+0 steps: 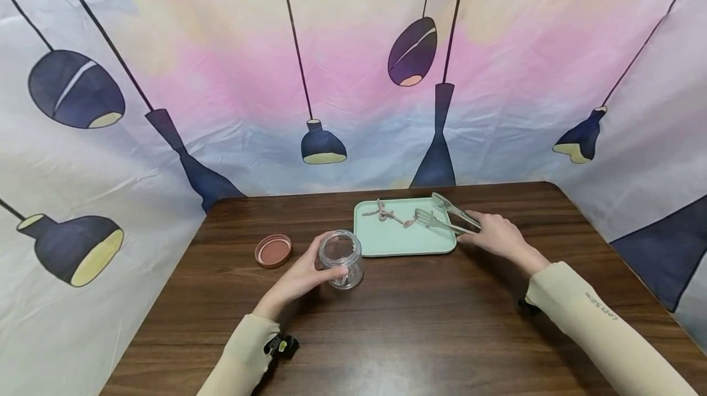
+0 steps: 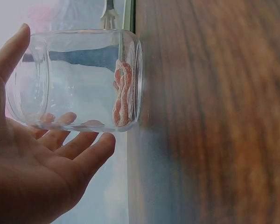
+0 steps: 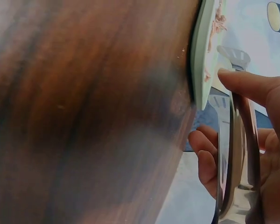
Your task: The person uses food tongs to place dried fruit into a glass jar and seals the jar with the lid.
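L hand (image 1: pixel 304 273) held glass jar (image 1: pixel 341 256) w/ pinkish strips (image 2: pixel 122 95) inside; R hand (image 1: pixel 496 237) held spread metal tongs (image 1: pixel 455 228) by green tray (image 1: pixel 389 241) w/ more strips (image 1: pixel 382 215).

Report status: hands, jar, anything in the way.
Left hand holds glass jar, twisted pieces inside. Right hand grips tongs, tips apart near green tray. Lid off, on table; nothing blocks glass jar.

Cropped tongs (image 3: pixel 250 140), blurred tabletop (image 3: pixel 84 102).
The right wrist view cuts the tongs at the bottom, the tray (image 3: pixel 196 65) at the top and the right hand (image 1: pixel 494 235) at the right; the left hand (image 2: pixel 42 172) runs off its own wrist view. In the head view, the sleeve lettering (image 1: pixel 602 306) is too small to read surely.
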Demonstrator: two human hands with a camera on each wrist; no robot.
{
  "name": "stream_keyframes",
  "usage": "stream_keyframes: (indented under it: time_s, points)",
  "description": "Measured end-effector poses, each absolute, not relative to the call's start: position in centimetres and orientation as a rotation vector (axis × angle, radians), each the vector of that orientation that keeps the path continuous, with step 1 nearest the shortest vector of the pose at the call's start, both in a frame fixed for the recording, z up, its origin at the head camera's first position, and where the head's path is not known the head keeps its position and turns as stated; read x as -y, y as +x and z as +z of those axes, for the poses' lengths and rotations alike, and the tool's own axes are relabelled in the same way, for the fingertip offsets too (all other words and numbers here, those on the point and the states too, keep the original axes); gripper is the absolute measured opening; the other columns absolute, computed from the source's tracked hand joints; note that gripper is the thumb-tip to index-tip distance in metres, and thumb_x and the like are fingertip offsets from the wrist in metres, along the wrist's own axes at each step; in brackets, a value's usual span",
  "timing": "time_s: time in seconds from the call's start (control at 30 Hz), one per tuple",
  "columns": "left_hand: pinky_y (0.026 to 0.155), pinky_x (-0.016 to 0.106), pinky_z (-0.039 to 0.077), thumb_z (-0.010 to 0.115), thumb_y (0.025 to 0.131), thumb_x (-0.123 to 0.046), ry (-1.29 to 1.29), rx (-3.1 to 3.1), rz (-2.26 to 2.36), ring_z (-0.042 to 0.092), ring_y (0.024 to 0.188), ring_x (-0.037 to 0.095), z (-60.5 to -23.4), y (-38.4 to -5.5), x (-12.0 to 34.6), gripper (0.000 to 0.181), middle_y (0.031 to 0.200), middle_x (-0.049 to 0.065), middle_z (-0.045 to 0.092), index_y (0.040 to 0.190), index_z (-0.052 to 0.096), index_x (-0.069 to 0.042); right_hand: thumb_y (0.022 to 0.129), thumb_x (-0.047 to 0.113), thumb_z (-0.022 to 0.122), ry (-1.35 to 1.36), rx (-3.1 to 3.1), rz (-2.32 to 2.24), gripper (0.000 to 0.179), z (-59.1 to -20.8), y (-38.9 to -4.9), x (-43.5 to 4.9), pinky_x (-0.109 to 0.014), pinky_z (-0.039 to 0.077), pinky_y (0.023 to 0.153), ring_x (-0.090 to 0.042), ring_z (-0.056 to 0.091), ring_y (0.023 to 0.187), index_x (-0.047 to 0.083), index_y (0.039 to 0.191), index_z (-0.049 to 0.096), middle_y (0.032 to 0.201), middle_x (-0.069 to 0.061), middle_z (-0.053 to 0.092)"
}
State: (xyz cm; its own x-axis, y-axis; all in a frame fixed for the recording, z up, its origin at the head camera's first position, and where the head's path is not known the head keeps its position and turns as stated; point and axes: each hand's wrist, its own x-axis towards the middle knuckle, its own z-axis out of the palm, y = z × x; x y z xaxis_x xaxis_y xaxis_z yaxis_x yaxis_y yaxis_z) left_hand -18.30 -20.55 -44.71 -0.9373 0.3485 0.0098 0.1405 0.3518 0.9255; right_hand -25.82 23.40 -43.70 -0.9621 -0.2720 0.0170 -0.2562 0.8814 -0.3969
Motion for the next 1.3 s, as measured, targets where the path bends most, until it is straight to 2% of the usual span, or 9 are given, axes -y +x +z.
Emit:
stream_keyframes:
  time_s: [0.13, 0.37, 0.63, 0.8, 0.87, 0.97, 1.07, 1.13, 1.3]
  points:
    - [0.108, 0.052, 0.035, 0.081, 0.087, -0.026, 0.431, -2.435, 1.617, 0.050, 0.131, 0.030, -44.7, -18.3, 20.6, 0.087, 0.146, 0.014, 0.049, 0.156, 0.029, -0.017, 0.088, 0.050, 0.073, -0.450, -2.995, -0.596, 0.083, -44.1, -25.5, -23.4, -0.058, 0.051, 0.076, -0.049, 0.061, 0.106, -0.002, 0.147, 0.047, 0.130, -0.033, 0.059]
    - [0.108, 0.051, 0.036, 0.082, 0.087, -0.026, 0.431, -2.430, 1.620, 0.050, 0.131, 0.030, -44.7, -18.4, 20.5, 0.087, 0.146, 0.014, 0.049, 0.155, 0.029, -0.018, 0.086, 0.052, 0.075, -0.460, -3.000, -0.579, 0.085, -44.4, -25.3, -23.3, -0.054, 0.050, 0.072, -0.044, 0.064, 0.101, 0.000, 0.148, 0.047, 0.128, -0.030, 0.061]
    - [0.107, 0.052, 0.036, 0.081, 0.088, -0.024, 0.456, -2.420, 1.631, 0.050, 0.131, 0.032, -44.8, -18.3, 20.6, 0.087, 0.146, 0.016, 0.048, 0.156, 0.028, -0.016, 0.089, 0.049, 0.073, -0.480, -2.988, -0.573, 0.081, -44.6, -24.9, -23.1, -0.057, 0.052, 0.077, -0.047, 0.062, 0.107, -0.001, 0.148, 0.048, 0.130, -0.031, 0.060]
    - [0.108, 0.053, 0.036, 0.081, 0.087, -0.025, 0.445, -2.435, 1.624, 0.049, 0.132, 0.031, -44.9, -18.3, 20.6, 0.087, 0.147, 0.016, 0.048, 0.156, 0.028, -0.017, 0.091, 0.044, 0.073, -0.494, -3.005, -0.568, 0.073, -44.6, -24.6, -23.1, -0.052, 0.052, 0.069, -0.043, 0.066, 0.094, 0.002, 0.147, 0.051, 0.127, -0.032, 0.061]
    - [0.108, 0.053, 0.035, 0.081, 0.087, -0.026, 0.432, -2.440, 1.620, 0.049, 0.132, 0.031, -44.9, -18.3, 20.6, 0.088, 0.147, 0.015, 0.048, 0.156, 0.028, -0.018, 0.091, 0.041, 0.074, -0.508, -3.015, -0.575, 0.069, -44.6, -24.5, -23.1, -0.045, 0.049, 0.060, -0.035, 0.065, 0.077, 0.004, 0.146, 0.052, 0.119, -0.030, 0.065]
    - [0.109, 0.053, 0.035, 0.082, 0.087, -0.027, 0.421, -2.451, 1.611, 0.049, 0.132, 0.030, -44.9, -18.3, 20.6, 0.088, 0.147, 0.015, 0.048, 0.156, 0.028, -0.019, 0.092, 0.036, 0.074, -0.535, -3.037, -0.586, 0.063, -44.6, -24.3, -23.1, -0.035, 0.037, 0.050, -0.020, 0.048, 0.056, 0.006, 0.144, 0.055, 0.089, -0.021, 0.069]
    - [0.108, 0.052, 0.035, 0.082, 0.087, -0.028, 0.419, -2.461, 1.601, 0.049, 0.132, 0.030, -44.9, -18.3, 20.6, 0.089, 0.146, 0.014, 0.049, 0.156, 0.028, -0.020, 0.092, 0.032, 0.075, -0.563, -3.066, -0.604, 0.058, -44.7, -24.2, -23.0, -0.032, 0.027, 0.047, -0.014, 0.031, 0.049, 0.008, 0.142, 0.059, 0.060, -0.007, 0.055]
    - [0.108, 0.052, 0.035, 0.082, 0.087, -0.028, 0.417, -2.461, 1.602, 0.049, 0.132, 0.030, -44.9, -18.3, 20.5, 0.089, 0.146, 0.014, 0.049, 0.156, 0.028, -0.020, 0.092, 0.029, 0.075, -0.580, -3.093, -0.614, 0.054, -44.8, -24.1, -22.9, -0.031, 0.025, 0.046, -0.013, 0.026, 0.048, 0.009, 0.140, 0.061, 0.051, -0.002, 0.045]
    - [0.109, 0.052, 0.035, 0.082, 0.087, -0.027, 0.420, -2.444, 1.609, 0.048, 0.133, 0.031, -44.9, -18.4, 20.5, 0.089, 0.147, 0.016, 0.048, 0.156, 0.027, -0.019, 0.091, 0.025, 0.076, -0.582, -3.148, -0.612, 0.048, -45.0, -24.0, -22.8, -0.030, 0.024, 0.045, -0.013, 0.024, 0.049, 0.010, 0.136, 0.065, 0.049, 0.001, 0.041]
